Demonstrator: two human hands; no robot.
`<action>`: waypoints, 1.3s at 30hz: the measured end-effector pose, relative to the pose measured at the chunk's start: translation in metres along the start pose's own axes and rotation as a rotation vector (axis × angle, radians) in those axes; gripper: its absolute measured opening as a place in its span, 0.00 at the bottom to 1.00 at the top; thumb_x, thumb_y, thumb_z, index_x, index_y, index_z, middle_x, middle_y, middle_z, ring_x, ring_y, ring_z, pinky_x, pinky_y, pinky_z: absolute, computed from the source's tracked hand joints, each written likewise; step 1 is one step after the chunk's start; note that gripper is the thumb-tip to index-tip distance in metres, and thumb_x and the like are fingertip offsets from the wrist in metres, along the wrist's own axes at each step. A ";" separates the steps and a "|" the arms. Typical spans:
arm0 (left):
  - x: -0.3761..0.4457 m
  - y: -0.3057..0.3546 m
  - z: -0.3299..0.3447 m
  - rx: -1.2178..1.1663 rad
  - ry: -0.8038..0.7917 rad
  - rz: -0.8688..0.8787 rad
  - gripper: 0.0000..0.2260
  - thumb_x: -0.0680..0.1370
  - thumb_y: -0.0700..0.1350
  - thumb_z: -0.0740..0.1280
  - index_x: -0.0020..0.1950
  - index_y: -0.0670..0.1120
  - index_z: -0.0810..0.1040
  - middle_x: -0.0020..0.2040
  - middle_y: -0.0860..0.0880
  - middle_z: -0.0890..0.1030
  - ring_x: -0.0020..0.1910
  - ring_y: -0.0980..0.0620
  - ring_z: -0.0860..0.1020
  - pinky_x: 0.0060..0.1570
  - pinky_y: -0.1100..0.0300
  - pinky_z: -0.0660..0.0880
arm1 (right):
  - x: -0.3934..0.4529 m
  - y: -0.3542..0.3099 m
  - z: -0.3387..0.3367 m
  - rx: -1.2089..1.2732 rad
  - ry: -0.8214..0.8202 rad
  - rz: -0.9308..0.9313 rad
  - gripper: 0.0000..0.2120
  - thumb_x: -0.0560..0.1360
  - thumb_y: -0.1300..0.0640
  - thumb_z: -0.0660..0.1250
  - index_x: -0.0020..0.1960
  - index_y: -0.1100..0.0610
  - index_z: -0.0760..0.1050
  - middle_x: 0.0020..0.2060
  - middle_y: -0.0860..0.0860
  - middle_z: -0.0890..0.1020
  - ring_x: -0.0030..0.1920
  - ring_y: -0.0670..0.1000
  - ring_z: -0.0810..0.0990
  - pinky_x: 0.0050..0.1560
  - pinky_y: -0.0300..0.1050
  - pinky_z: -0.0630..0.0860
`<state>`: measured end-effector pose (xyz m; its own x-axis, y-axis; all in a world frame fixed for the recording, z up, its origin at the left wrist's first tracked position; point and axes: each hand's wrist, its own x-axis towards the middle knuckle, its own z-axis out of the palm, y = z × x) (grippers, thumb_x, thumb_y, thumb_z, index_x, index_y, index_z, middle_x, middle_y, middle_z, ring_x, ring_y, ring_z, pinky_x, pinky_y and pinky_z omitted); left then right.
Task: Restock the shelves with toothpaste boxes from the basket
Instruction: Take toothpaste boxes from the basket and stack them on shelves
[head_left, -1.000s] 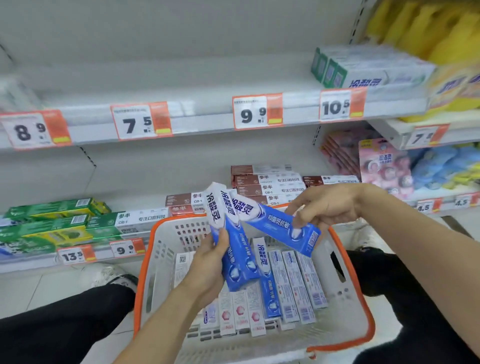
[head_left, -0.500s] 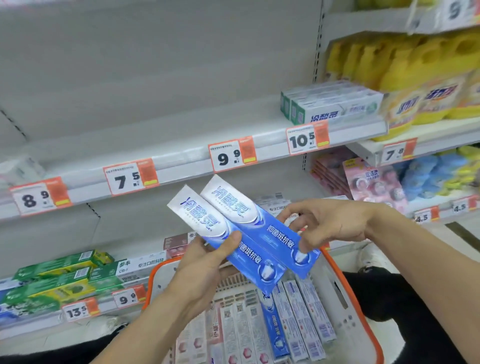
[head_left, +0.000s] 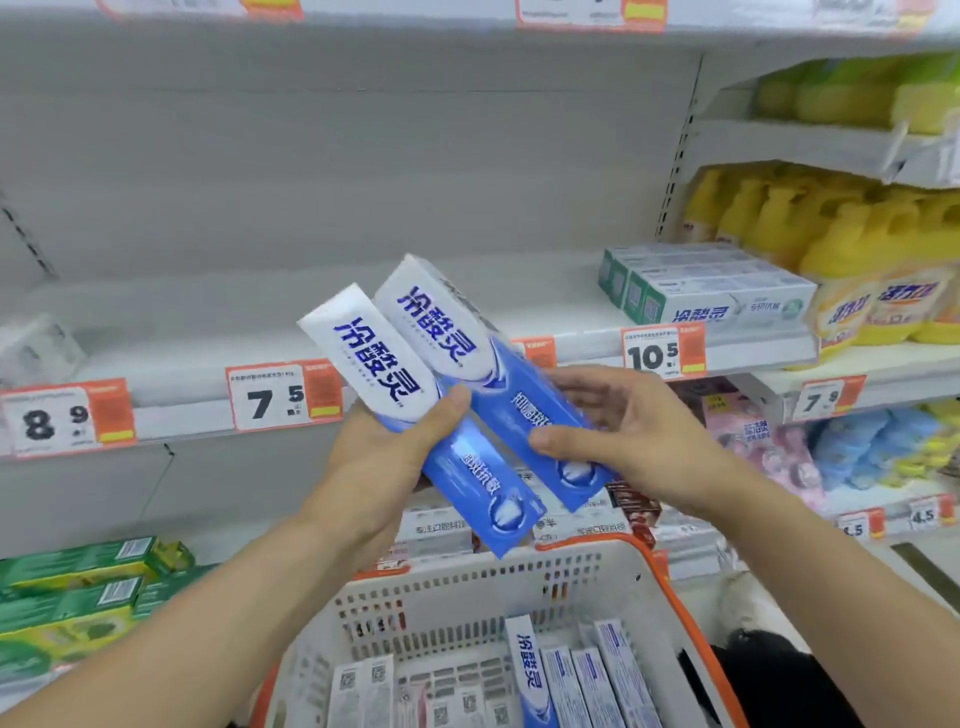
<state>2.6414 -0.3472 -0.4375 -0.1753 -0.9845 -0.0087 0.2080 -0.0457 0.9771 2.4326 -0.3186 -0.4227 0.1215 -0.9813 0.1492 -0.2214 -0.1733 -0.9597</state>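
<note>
Above the basket, both blue-and-white toothpaste boxes have risen toward the shelf; left hand grips one, right hand pinches the other; more boxes lie in the basket.

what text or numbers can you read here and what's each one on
"冷酸灵": on both blue-and-white toothpaste boxes in the hands, the white boxes on the shelf, and a box in the basket.
"8.9": price tag.
"7.5": price tag.
"10.5": price tag.
"7.9": price tag.
"4.5": price tag.
Smaller print on boxes, tags, yellow bottles and the top-shelf tags: too blurred.
</note>
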 end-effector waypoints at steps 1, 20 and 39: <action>0.007 0.004 -0.005 -0.013 0.033 0.015 0.14 0.71 0.49 0.72 0.54 0.46 0.80 0.45 0.50 0.86 0.43 0.50 0.85 0.42 0.53 0.80 | 0.011 -0.008 -0.005 -0.055 0.019 -0.038 0.23 0.64 0.58 0.78 0.59 0.55 0.81 0.52 0.49 0.86 0.53 0.46 0.84 0.56 0.41 0.78; 0.054 0.010 -0.061 0.122 0.354 0.138 0.29 0.67 0.58 0.75 0.62 0.46 0.74 0.53 0.51 0.84 0.51 0.50 0.84 0.52 0.43 0.81 | 0.194 -0.033 -0.039 -1.088 -0.459 0.150 0.23 0.73 0.63 0.74 0.64 0.47 0.74 0.58 0.48 0.83 0.56 0.53 0.82 0.60 0.52 0.77; 0.080 0.009 -0.031 0.797 0.387 0.492 0.29 0.72 0.57 0.73 0.70 0.50 0.67 0.63 0.53 0.73 0.64 0.52 0.71 0.62 0.65 0.66 | 0.149 -0.070 -0.053 -0.824 0.087 -0.461 0.13 0.75 0.58 0.73 0.59 0.53 0.80 0.49 0.45 0.83 0.48 0.39 0.80 0.54 0.32 0.73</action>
<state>2.6593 -0.4322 -0.4358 0.1102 -0.8574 0.5027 -0.5548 0.3666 0.7469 2.4146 -0.4572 -0.3208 0.3026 -0.7983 0.5208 -0.7867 -0.5176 -0.3365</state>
